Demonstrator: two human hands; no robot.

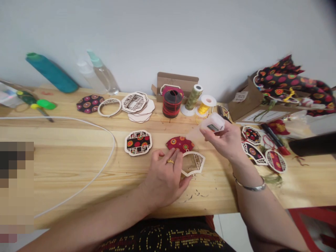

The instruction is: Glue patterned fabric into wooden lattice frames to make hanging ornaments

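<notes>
My right hand [223,140] is curled round the clear bottle [215,122], just right of the yellow thread spool [206,105]. My left hand [166,175] is mostly flat, fingers on the red patterned fabric piece [180,144] and thumb at the fan-shaped wooden frame [202,161], both nearer me than that spool.

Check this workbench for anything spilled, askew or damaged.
Small dark scraps lie scattered on the wooden table near its front edge, right of the left hand; they look like stray trimmings. Nothing is visibly broken.
</notes>
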